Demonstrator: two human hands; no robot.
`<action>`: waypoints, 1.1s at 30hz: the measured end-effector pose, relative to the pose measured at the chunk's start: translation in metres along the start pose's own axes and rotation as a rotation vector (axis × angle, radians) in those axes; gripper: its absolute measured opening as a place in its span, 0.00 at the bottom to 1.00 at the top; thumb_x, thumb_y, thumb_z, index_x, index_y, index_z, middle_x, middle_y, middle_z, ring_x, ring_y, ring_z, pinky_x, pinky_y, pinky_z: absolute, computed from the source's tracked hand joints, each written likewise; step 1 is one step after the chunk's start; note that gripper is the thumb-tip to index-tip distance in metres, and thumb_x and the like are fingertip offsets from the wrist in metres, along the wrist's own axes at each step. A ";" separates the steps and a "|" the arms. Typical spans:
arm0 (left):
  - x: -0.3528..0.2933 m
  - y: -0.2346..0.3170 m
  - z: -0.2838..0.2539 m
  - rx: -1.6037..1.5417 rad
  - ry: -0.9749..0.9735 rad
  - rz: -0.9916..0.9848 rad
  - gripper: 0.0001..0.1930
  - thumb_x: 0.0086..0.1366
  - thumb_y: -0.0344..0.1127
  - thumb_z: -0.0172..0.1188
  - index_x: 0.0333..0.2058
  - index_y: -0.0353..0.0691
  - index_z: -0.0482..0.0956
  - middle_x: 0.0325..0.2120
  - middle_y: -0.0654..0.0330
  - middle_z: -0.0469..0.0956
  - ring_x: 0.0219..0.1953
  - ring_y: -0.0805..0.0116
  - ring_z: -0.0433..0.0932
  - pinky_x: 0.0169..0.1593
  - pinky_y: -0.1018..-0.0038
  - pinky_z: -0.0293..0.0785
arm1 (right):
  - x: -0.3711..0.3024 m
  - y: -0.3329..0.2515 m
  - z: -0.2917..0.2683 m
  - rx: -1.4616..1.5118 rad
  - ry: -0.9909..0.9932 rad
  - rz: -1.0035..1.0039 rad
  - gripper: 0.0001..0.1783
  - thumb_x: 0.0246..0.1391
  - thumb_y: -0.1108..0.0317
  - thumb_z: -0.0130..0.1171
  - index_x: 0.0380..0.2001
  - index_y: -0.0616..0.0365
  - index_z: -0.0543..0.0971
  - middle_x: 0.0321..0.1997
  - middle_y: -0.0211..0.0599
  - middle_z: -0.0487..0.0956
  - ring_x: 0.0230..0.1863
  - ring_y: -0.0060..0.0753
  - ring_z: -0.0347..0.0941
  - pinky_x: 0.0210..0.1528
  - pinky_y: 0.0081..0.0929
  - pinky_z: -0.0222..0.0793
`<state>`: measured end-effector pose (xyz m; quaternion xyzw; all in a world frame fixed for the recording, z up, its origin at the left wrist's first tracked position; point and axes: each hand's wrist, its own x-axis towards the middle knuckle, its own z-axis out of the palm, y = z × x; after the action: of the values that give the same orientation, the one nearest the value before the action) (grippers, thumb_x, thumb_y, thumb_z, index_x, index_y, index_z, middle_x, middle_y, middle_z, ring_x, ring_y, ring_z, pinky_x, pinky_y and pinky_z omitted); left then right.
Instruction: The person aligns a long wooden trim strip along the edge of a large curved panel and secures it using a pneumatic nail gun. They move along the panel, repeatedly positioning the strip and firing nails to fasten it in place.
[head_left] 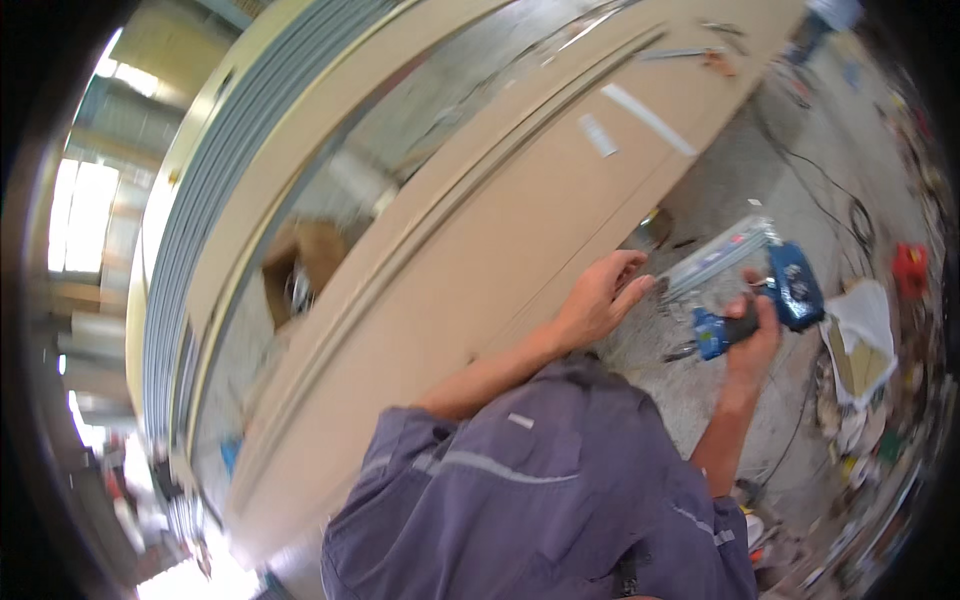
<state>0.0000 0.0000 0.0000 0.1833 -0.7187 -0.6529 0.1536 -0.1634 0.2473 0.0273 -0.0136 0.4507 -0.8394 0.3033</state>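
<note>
The right hand (757, 335) is clamped around a blue cordless drill (797, 287), partly hiding its handle, right of the tan panel (480, 260), while the left hand (600, 297), half open, fingers curled, blurs near the panel's edge, contact indiscernible.

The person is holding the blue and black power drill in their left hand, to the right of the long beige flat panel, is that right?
Not quite: the head view shows the blue and black power drill in the right hand, not the left. It is to the right of the long beige flat panel.
</note>
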 end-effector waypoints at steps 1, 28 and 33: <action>-0.013 -0.004 0.000 0.087 0.076 0.032 0.17 0.71 0.40 0.64 0.54 0.41 0.78 0.48 0.48 0.82 0.48 0.51 0.83 0.53 0.61 0.79 | 0.003 -0.018 0.003 -0.121 0.073 -0.020 0.27 0.65 0.70 0.59 0.65 0.67 0.70 0.50 0.47 0.84 0.33 0.24 0.75 0.44 0.26 0.73; -0.407 -0.107 -0.187 1.137 1.211 -0.359 0.23 0.58 0.41 0.70 0.50 0.42 0.76 0.51 0.54 0.72 0.61 0.48 0.65 0.70 0.47 0.54 | -0.046 0.272 -0.201 -1.526 -0.624 0.374 0.21 0.52 0.63 0.66 0.46 0.68 0.82 0.38 0.43 0.84 0.40 0.37 0.78 0.48 0.38 0.72; -0.428 -0.105 -0.200 1.053 1.172 -0.297 0.22 0.56 0.40 0.71 0.48 0.42 0.78 0.49 0.56 0.73 0.60 0.50 0.67 0.71 0.48 0.55 | -0.086 0.305 -0.142 -1.528 -0.761 0.318 0.19 0.51 0.63 0.65 0.42 0.68 0.82 0.34 0.41 0.83 0.36 0.36 0.76 0.43 0.38 0.72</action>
<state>0.4775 0.0142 -0.0766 0.6386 -0.7029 -0.0393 0.3109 0.0166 0.2738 -0.2689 -0.4301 0.7555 -0.1928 0.4550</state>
